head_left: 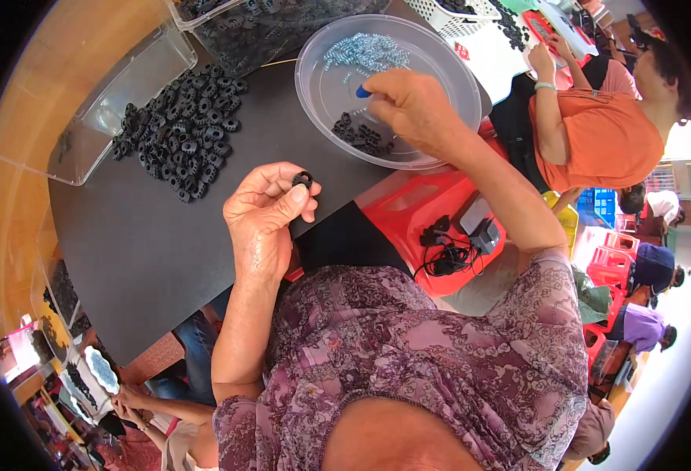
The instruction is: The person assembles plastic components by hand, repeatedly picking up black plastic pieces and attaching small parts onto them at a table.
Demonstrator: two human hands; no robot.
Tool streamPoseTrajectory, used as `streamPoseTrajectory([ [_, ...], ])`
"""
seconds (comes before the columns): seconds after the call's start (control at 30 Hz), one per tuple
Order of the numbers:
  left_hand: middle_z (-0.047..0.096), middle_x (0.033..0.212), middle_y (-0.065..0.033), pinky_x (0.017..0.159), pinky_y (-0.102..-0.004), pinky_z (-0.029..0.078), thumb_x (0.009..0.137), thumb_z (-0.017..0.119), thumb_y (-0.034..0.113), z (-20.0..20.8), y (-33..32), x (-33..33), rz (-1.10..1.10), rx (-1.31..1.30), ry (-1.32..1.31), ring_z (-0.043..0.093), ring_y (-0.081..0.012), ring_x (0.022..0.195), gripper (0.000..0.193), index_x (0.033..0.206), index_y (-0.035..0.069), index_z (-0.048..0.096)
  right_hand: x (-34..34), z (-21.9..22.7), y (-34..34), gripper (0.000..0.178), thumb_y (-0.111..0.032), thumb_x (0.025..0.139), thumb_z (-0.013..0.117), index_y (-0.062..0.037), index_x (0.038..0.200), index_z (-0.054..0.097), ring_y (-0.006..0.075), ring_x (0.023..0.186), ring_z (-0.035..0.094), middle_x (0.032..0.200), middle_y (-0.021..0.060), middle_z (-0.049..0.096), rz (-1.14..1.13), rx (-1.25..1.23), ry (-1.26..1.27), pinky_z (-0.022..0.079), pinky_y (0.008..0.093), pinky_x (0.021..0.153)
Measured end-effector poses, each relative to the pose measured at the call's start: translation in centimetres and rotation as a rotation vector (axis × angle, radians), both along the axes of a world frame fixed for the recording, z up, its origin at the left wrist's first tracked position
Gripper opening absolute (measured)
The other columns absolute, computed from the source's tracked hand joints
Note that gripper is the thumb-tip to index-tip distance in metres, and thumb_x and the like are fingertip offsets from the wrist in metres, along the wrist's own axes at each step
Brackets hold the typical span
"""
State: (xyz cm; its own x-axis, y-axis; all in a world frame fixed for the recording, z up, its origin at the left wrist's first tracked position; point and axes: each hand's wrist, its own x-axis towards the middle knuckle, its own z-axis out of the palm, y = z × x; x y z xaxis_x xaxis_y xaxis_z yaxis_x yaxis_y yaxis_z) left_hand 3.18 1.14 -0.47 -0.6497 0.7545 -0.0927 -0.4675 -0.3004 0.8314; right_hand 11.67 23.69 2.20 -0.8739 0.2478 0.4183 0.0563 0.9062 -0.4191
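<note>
1. Clock directions here run from my left hand (pixel 267 206). I cannot tell whether the blue bit (pixel 362 92) at the fingertips of my right hand (pixel 420 106) is worn or held. That hand also hides part of the see-through tub (pixel 459 63).
2. At 12 o'clock a clear bin (pixel 259 35) of black parts is cut off by the upper edge; its contents are hard to make out.
3. At 10 o'clock a pile of black parts (pixel 184 129) is heaped on the dark grey desk (pixel 149 251), with a clear tray (pixel 137 82) just beyond it.
4. The tub lies between 1 and 2 o'clock, pale blue coils (pixel 365 52) towards its far side, small black pieces (pixel 357 135) towards its near side. My right forearm crosses its rim.
5. Past 3 o'clock, a red stool (pixel 392 208) carries a tangled dark cable (pixel 447 259).
6. My left hand pinches one black ring (pixel 301 174) between thumb and fingers, above the desk.
7. My right hand is at 2 o'clock over the tub, fingers bent towards the thumb; whether it grips anything, I cannot tell.
</note>
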Motion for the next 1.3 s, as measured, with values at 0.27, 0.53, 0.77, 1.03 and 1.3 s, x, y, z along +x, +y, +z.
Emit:
streamPoseTrajectory([
  [0.27,0.063,0.08,-0.0106,0.055,-0.0229,0.046,0.078,0.064,-0.001,0.0,0.2,0.3,0.015,-0.041,0.05,0.058,-0.013,0.065,0.017,0.094,-0.004,0.06,-0.5,-0.9,-0.3,0.009,-0.007,0.073,0.058,-0.0014,0.079,0.055,0.0352,0.081,0.054,0.078,0.0155,0.056,0.005,0.203,-0.154,0.043,0.044,0.069],
  [0.53,0.063,0.079,-0.0101,0.054,-0.0221,0.046,0.078,0.064,-0.002,0.4,0.6,0.4,0.024,-0.069,0.008,0.058,-0.0124,0.065,0.016,0.094,-0.003,0.06,1.2,3.3,-4.6,0.011,-0.009,0.073,0.059,-0.0015,0.079,0.054,0.0371,0.075,0.056,0.073,0.0171,0.057,0.08,-0.025,0.051,0.045,0.044,0.064],
  [0.77,0.061,0.076,-0.0048,0.058,-0.0194,0.044,0.077,0.066,-0.003,0.7,0.6,1.1,0.044,-0.114,0.123,0.054,-0.0088,0.066,0.019,0.095,-0.002,0.061,1.3,3.5,-6.9,0.011,-0.006,0.069,0.061,-0.0024,0.074,0.052,0.0361,0.071,0.055,0.069,0.0157,0.055,0.225,-0.112,-0.049,0.044,0.0445,0.061],
  [1.03,0.053,0.074,0.0025,0.067,-0.0173,0.042,0.074,0.068,-0.005,0.9,0.0,1.7,0.108,-0.153,0.354,0.047,-0.0048,0.069,0.02,0.093,-0.001,0.064,1.5,4.0,-6.8,0.016,-0.011,0.071,0.06,0.0041,0.072,0.056,0.0265,0.053,0.055,0.061,0.0169,0.055,0.183,-0.562,-0.32,0.043,0.037,0.052],
  [1.3,0.059,0.076,-0.0019,0.062,-0.0194,0.046,0.074,0.067,-0.006,0.8,0.1,1.5,0.036,-0.068,0.159,0.054,-0.0071,0.067,0.02,0.093,-0.002,0.063,1.3,3.9,-6.6,0.023,-0.016,0.073,0.064,0.0053,0.073,0.057,0.0087,0.053,0.045,0.056,0.0102,0.051,0.194,-0.712,-0.29,0.038,0.0292,0.048],
])
